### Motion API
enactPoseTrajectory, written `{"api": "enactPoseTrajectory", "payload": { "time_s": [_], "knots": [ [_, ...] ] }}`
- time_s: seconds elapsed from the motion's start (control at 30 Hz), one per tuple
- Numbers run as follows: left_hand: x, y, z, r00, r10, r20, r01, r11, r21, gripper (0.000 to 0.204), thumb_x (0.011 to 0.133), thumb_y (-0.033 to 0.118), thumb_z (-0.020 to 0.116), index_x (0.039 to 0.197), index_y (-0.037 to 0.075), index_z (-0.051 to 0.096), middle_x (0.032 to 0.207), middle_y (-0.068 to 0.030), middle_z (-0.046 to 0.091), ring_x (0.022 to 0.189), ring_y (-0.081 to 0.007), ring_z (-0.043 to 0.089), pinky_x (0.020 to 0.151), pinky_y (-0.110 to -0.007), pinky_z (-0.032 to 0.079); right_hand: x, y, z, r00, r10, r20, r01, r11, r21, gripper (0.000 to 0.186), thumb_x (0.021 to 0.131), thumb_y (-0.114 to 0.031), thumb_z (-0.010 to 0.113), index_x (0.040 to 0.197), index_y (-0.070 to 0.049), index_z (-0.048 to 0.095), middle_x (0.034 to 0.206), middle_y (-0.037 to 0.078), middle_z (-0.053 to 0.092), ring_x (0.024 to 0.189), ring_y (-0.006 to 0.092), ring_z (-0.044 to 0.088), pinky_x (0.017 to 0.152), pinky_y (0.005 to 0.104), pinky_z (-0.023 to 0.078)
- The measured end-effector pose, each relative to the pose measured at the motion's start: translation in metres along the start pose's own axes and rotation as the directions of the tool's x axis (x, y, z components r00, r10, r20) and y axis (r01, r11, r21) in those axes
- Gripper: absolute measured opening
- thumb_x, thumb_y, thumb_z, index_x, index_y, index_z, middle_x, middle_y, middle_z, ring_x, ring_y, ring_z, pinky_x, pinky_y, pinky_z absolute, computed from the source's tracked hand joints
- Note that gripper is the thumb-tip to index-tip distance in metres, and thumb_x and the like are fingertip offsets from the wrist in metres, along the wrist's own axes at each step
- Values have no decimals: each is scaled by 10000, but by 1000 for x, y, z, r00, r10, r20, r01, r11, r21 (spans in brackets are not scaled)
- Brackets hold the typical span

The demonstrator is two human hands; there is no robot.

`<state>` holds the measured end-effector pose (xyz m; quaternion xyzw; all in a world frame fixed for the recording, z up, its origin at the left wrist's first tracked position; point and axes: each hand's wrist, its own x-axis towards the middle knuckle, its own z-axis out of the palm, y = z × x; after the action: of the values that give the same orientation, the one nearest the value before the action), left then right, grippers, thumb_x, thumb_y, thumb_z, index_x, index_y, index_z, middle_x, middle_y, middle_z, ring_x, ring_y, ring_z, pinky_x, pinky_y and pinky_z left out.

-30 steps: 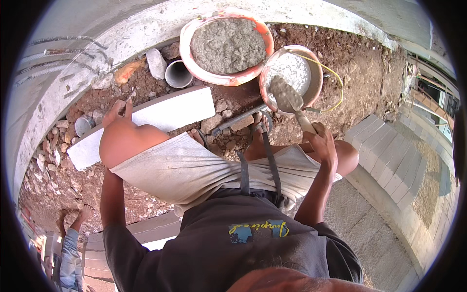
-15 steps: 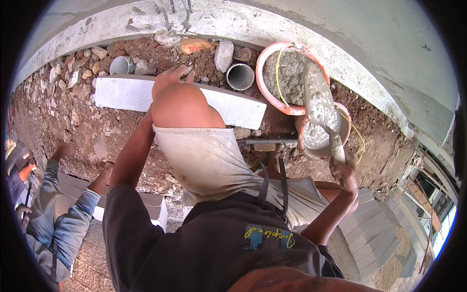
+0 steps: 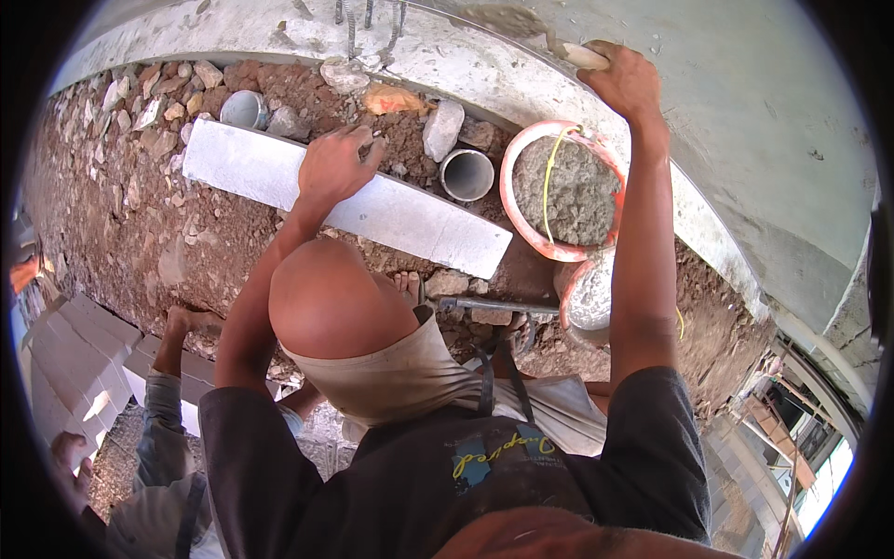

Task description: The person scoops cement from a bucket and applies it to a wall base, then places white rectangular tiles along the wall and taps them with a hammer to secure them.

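My right hand (image 3: 626,82) is closed around the pale handle of a trowel (image 3: 585,57), raised against the grey wall at the upper right. The blade is hard to make out against a wet grey smear of mortar there. My left hand (image 3: 337,166) hangs over a long white block (image 3: 419,216), its fingers curled around something small I cannot make out. A large orange-rimmed bucket (image 3: 570,186) of thick grey mortar stands below my right forearm. Beside it a smaller orange bucket (image 3: 589,303) holds a wet, pale mix, partly hidden by the forearm.
An open grey pipe end (image 3: 467,175) stands up between block and large bucket; another grey pipe (image 3: 244,110) lies farther left. Stones and brown soil surround them. Metal bars (image 3: 351,28) rise from the concrete ledge. A co-worker's arm (image 3: 163,410) shows at lower left beside stacked blocks (image 3: 79,359).
My right hand has lifted the mortar-laden trowel from above the buckets up to the wall. My left hand remains over the block, and the co-worker at left has shifted.
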<state>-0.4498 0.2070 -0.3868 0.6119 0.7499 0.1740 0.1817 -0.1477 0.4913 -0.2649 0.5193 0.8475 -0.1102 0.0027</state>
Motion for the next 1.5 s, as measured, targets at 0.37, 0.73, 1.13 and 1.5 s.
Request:
{"api": "enactPoseTrajectory", "payload": {
  "time_s": [0.37,0.73,1.13,1.5],
  "knots": [
    [6,13,-9,996,-83,39,81,996,45,319,962,356,669,948,42,728,1005,-214,751,904,-443,715,822,-518,560,-105,167,-37,899,438,12,-425,878,-218,540,708,-268,735,1246,-269,779,1079,146,785,1038,346,740,938,443,566],
    [14,16,0,990,-120,74,104,977,186,348,984,381,628,958,42,702,947,-280,723,887,-489,695,802,-563,540,-180,291,-37,767,635,-92,-616,687,-385,458,751,-250,753,1203,-310,796,1111,131,783,1081,330,736,943,447,563],
    [14,12,6,996,-91,6,88,974,211,327,987,347,627,889,38,673,917,-258,718,857,-490,681,765,-566,528,-139,282,6,959,284,-22,-278,949,150,499,741,-272,754,1238,-250,790,954,129,785,911,288,754,834,410,574],
    [19,15,5,995,-100,1,98,975,199,340,981,356,630,881,34,670,905,-260,717,847,-485,682,767,-560,528,-121,295,29,873,476,111,-473,880,-52,483,728,-206,730,1191,-325,802,1049,130,787,1023,310,749,915,416,581]
  ]
}}
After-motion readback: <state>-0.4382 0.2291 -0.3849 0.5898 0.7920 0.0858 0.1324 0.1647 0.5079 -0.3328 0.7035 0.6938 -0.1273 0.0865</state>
